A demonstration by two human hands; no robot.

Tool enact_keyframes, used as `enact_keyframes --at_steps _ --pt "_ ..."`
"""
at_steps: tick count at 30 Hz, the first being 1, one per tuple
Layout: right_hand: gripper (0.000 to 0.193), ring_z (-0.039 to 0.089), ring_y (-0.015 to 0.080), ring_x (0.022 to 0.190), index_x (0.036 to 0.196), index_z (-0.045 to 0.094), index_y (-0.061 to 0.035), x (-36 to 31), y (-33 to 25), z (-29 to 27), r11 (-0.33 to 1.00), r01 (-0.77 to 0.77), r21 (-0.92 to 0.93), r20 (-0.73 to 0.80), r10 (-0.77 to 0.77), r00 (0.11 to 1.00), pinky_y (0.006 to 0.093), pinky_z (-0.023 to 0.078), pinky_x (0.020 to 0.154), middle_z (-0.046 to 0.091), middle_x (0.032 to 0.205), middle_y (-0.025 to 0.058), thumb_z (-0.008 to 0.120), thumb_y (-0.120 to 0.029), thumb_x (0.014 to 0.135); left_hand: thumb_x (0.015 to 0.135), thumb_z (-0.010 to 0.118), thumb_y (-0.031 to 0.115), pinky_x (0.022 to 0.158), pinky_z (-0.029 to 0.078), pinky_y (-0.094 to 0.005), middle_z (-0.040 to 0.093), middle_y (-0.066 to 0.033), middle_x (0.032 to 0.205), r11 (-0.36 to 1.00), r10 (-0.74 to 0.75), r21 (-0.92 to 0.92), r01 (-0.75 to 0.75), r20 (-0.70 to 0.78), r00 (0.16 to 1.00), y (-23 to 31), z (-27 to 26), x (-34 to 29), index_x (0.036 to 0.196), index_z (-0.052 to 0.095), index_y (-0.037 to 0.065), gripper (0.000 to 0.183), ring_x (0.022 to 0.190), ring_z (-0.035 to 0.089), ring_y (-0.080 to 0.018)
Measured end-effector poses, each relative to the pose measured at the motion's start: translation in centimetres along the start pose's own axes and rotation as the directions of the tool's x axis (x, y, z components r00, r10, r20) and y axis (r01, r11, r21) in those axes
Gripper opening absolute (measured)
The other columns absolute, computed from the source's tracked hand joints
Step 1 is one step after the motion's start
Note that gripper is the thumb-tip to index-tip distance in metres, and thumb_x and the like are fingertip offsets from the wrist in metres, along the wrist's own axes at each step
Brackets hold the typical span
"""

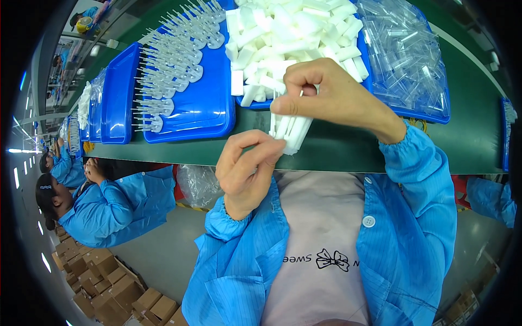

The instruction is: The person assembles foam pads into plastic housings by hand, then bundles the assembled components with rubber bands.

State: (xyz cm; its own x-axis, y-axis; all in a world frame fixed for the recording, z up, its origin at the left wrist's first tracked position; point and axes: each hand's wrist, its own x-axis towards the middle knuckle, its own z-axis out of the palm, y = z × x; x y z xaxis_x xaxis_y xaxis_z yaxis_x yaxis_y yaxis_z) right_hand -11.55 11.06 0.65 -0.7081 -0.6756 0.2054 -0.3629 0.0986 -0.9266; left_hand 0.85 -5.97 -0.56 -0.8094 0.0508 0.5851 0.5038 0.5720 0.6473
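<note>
bundle of slim white pieces (294, 133) is held above the near edge of a green surface (348, 149), close to the worker's body. the right hand (334, 95) grips its upper end, thumb on the near side, likely to keep the pieces together at a slant. the left hand (244, 171) has its fingers pinched at the lower left edge, a light hold that seems suited to thin parts; exactly which piece they close on is hard to make out. beyond, white blocks (293, 32) lie heaped in a middle tray (261, 106), perhaps centred for easy reach by either hand. to its left, clear stemmed pieces (193, 73) sit in rows in a blue tray (209, 111), stems pointing much the same way, apparently to prevent tangling. clear plastic pieces (402, 60) lie loose in a right-hand tray (435, 117), seemingly needing no such order.
</note>
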Motion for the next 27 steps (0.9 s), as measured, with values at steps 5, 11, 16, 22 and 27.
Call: enact_keyframes --at_steps 5,11,16,22,27 --pt "0.043 0.034 0.0111 0.052 0.053 0.050 -0.0046 0.0 -0.8 0.2 0.980 0.187 -0.063 -0.104 -0.193 0.976 0.0294 0.024 0.049 0.037 0.054 0.0010 0.072 -0.034 0.076 0.065 0.076 -0.002 0.068 0.049 -0.0288 0.063 -0.0110 0.088 0.922 -0.331 -0.278 0.269 -0.204 0.921 1.3 0.9 0.6 0.092 0.067 0.001 0.028 0.077 0.062 -0.0220" --pt "0.013 0.052 0.0235 0.066 0.081 0.067 -0.0069 0.6 -0.2 -1.2 0.943 0.131 -0.306 -0.257 -0.214 0.942 0.0369 0.039 0.058 0.055 0.067 0.0083 0.064 -0.020 0.079 0.070 0.073 -0.002 0.071 0.048 -0.0285 0.063 -0.0113 0.089 0.981 -0.183 -0.070 0.179 -0.053 0.982 -1.2 0.4 0.0 0.092 0.065 0.000 0.023 0.079 0.061 -0.0208" --pt "0.017 0.052 0.0224 0.078 0.090 0.065 -0.0092 0.7 1.9 -1.1 0.668 0.150 -0.729 -0.144 -0.364 0.920 0.0355 0.039 0.067 0.054 0.080 0.0054 0.067 -0.015 0.075 0.074 0.070 -0.001 0.072 0.047 -0.0282 0.062 -0.0109 0.089 0.962 -0.268 -0.070 0.263 -0.077 0.960 -1.7 0.5 -0.3 0.090 0.065 0.001 0.016 0.081 0.060 -0.0204" --pt "0.016 0.050 0.0215 0.084 0.088 0.060 -0.0092 0.5 1.8 -0.2 0.532 0.123 -0.838 -0.052 -0.302 0.952 0.0352 0.036 0.073 0.052 0.088 0.0038 0.067 -0.013 0.075 0.077 0.067 -0.001 0.072 0.046 -0.0281 0.060 -0.0094 0.090 0.970 -0.243 0.005 0.245 -0.090 0.966 -1.5 0.4 -0.2 0.090 0.066 0.002 0.014 0.081 0.059 -0.0196" --pt "0.012 0.053 0.0231 0.080 0.085 0.058 -0.0089 0.1 1.7 -0.7 0.639 0.119 -0.760 -0.141 -0.341 0.930 0.0350 0.038 0.071 0.056 0.087 0.0059 0.065 -0.011 0.077 0.077 0.068 -0.001 0.070 0.046 -0.0273 0.060 -0.0089 0.089 0.977 -0.213 -0.005 0.213 -0.099 0.972 -1.6 0.4 -0.2 0.090 0.066 0.002 0.014 0.080 0.058 -0.0192"
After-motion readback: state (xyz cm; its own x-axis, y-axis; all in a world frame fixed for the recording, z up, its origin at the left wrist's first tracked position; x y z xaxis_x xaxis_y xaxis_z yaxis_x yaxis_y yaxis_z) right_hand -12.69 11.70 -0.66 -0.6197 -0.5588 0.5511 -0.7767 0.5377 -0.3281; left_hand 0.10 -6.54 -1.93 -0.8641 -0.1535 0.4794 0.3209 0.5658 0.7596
